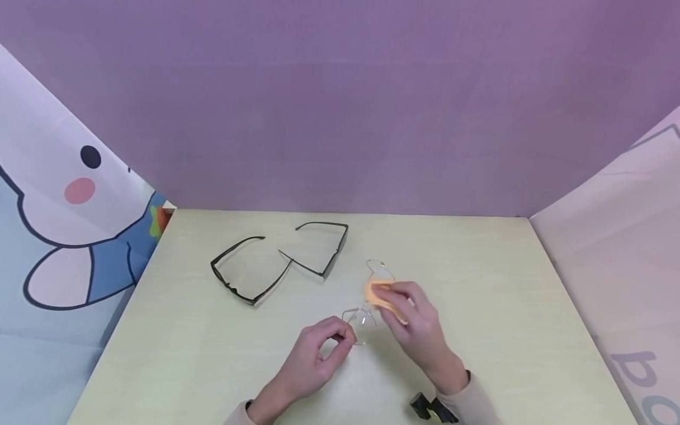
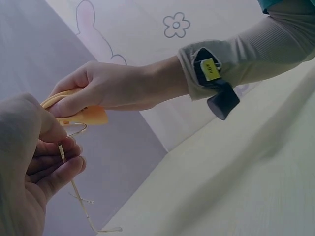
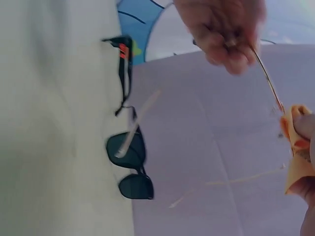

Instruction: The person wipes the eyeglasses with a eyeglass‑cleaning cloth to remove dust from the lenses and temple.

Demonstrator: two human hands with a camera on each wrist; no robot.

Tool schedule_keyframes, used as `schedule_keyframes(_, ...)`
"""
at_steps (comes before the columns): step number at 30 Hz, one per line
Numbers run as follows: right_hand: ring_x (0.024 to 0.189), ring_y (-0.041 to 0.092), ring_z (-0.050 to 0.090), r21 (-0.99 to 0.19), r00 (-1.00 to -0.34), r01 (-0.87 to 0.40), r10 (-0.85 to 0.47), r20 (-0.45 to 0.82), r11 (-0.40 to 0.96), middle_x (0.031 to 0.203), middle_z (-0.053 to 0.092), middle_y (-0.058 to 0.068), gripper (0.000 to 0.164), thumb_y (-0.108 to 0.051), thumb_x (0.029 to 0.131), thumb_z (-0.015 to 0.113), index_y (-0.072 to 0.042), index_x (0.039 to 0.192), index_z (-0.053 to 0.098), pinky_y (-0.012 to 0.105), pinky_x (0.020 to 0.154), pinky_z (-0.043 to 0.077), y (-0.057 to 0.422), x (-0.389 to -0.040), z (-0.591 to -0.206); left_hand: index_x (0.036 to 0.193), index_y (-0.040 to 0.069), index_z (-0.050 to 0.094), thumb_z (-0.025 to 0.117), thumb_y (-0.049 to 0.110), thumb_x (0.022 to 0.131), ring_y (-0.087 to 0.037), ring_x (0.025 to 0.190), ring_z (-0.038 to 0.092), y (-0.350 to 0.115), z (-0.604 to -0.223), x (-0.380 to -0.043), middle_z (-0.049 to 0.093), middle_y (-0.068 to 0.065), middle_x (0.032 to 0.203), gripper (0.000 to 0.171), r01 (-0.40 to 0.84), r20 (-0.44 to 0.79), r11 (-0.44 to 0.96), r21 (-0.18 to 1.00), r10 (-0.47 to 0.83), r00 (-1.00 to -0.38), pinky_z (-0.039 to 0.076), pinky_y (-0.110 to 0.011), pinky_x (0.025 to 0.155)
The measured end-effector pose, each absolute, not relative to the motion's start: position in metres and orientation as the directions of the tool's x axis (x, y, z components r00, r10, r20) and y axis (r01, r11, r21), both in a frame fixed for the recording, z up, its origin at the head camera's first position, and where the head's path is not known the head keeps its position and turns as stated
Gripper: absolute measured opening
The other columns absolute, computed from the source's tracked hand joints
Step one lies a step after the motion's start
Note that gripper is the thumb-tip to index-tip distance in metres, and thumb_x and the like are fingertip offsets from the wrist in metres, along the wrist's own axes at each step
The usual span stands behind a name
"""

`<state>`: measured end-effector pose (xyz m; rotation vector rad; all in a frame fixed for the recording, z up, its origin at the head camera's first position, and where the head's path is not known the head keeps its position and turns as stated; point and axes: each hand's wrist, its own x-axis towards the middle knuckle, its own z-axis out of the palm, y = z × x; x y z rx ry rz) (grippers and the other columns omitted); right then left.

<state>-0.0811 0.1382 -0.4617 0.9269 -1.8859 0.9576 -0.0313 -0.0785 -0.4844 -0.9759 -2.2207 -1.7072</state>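
A pair of thin gold wire-framed glasses (image 1: 364, 309) is held between both hands above the pale table. My left hand (image 1: 310, 361) pinches its frame near one end between thumb and fingertips. In the left wrist view a slender temple (image 2: 75, 186) hangs down past the fingers. With thumb and fingers, my right hand (image 1: 422, 330) grips a folded orange cloth (image 1: 377, 293) around the far lens, which the cloth mostly hides. Another part of the frame shows beyond the cloth in the head view.
Black-framed glasses (image 1: 254, 301) lie on the table (image 1: 186, 360) at the left, temples unfolded. Dark-lensed sunglasses (image 1: 324, 274) lie beside them, one temple tip overlapping. A purple backdrop (image 1: 340, 118) rises behind the table, with printed cloths at both sides.
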Motion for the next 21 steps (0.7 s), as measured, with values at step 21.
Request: schedule_keyframes(21, 0.084, 0.030, 0.067, -0.273, -0.396, -0.861, -0.227, 0.890, 0.430, 0.097, 0.064, 0.017, 0.029, -0.019, 0.105, 0.060, 0.007, 0.105, 0.072, 0.017, 0.090, 0.057, 0.136, -0.078, -0.468, 0.096, 0.013, 0.065, 0.063, -0.002, 0.099, -0.005, 0.083, 0.062, -0.078, -0.482, -0.031, 0.066, 0.001, 0.088, 0.015, 0.587, 0.501, 0.136, 0.798, 0.391, -0.772, 0.058, -0.022, 0.072)
